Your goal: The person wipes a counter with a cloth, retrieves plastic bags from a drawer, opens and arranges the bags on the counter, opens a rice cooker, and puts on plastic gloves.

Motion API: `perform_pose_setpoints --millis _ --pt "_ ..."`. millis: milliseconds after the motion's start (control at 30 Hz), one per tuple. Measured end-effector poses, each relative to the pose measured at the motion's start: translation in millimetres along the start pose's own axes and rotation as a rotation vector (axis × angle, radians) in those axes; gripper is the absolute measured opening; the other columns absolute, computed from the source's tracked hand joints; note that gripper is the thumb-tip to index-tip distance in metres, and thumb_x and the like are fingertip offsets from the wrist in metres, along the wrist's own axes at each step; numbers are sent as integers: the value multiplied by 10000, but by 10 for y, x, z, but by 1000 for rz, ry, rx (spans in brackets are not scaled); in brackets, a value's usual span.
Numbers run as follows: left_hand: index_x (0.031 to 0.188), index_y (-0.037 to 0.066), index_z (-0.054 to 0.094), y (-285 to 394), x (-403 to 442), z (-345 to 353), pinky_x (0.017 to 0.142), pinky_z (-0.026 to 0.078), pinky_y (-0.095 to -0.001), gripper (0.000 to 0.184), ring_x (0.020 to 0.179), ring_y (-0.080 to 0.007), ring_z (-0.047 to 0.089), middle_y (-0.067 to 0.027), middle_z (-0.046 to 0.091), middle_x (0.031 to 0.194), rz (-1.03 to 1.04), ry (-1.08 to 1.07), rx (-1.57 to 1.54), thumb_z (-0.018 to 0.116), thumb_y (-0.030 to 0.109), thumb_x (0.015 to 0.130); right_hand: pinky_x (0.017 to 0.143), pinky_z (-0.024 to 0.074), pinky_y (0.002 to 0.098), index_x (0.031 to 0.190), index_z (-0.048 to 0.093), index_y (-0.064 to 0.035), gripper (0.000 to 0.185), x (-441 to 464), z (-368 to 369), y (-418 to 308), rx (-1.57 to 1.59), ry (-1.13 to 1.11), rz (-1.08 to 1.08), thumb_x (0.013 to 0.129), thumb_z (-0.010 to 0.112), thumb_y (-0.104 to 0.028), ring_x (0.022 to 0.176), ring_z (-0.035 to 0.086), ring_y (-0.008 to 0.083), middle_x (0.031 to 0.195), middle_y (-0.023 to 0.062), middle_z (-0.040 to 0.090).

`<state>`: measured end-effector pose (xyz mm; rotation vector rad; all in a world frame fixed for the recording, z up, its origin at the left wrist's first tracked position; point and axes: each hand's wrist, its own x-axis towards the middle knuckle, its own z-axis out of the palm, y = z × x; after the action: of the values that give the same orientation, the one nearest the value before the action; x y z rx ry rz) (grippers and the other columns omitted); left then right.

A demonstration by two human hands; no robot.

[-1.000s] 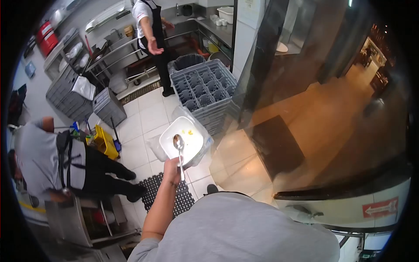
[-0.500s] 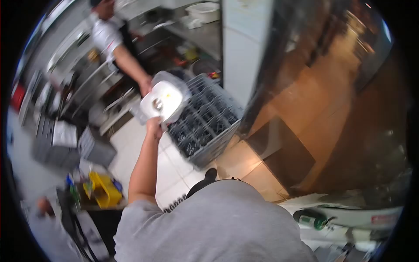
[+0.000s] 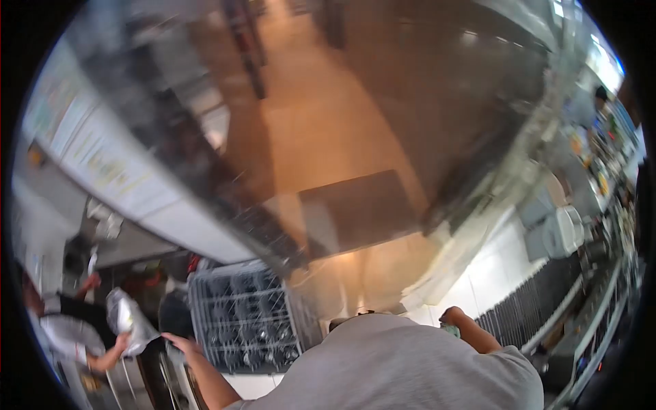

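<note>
Gray compartmented rack (image 3: 244,316) beside left forearm (image 3: 210,377).
Left hand (image 3: 180,343) extends near co-worker's (image 3: 67,336) plastic bag (image 3: 135,326); right hand (image 3: 456,318), elbow bent; finger closure indeterminate on both.

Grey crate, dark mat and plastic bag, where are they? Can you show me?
Grey crate (image 3: 229,268): head view, on its far rim.
Dark mat (image 3: 362,212): head view, middle of its top.
Plastic bag (image 3: 139,328): head view, middle of its side.

Beyond the grey rack (image 3: 222,268), we see a dark mat (image 3: 365,212) lying on the brown floor (image 3: 321,130); white tiles (image 3: 258,386) show beside the rack.
</note>
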<state>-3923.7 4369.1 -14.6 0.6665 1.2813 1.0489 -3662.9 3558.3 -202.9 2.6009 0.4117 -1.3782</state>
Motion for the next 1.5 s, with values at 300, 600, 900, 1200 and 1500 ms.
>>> perform_pose_setpoints --millis 300,600,900,1200,1500 --pt "1319 83 393 -3583 -3180 1501 843 454 -367 450 985 -271 540 -133 553 1113 -567 -1542 1649 374 351 958 673 490 313 924 679 -22 293 -1060 -803 1059 1509 567 173 761 681 -265 726 602 159 838 88 664" --pt "1200 59 481 -3434 -8086 3386 674 447 -264 298 760 -110 525 -39 555 873 -648 -1977 470 473 193 934 831 446 253 1132 564 -20 299 -2232 -2393 2180 1692 857 -642 861 589 -143 943 553 112 1056 38 600" --pt "768 65 550 -4714 -8914 4363 419 364 -227 275 440 -98 444 -17 500 584 -441 -1883 763 514 292 920 658 469 251 987 616 -28 187 -1262 -1883 4442 1974 997 39 843 583 -143 730 579 101 812 33 629" --pt "1205 59 386 -6710 -10325 5913 711 480 -325 534 912 -225 527 -111 506 993 -755 -1978 765 487 -132 716 679 489 426 723 682 -85 158 -683 2172 4636 644 287 340 623 617 -188 793 607 327 765 160 627" --pt "1019 74 540 -7971 -11647 7083 438 374 -232 223 569 -103 538 -11 605 789 -616 -1908 921 525 265 905 757 486 432 889 686 -45 232 -975 1384 6851 1020 -95 905 783 572 -217 876 613 316 909 157 653"
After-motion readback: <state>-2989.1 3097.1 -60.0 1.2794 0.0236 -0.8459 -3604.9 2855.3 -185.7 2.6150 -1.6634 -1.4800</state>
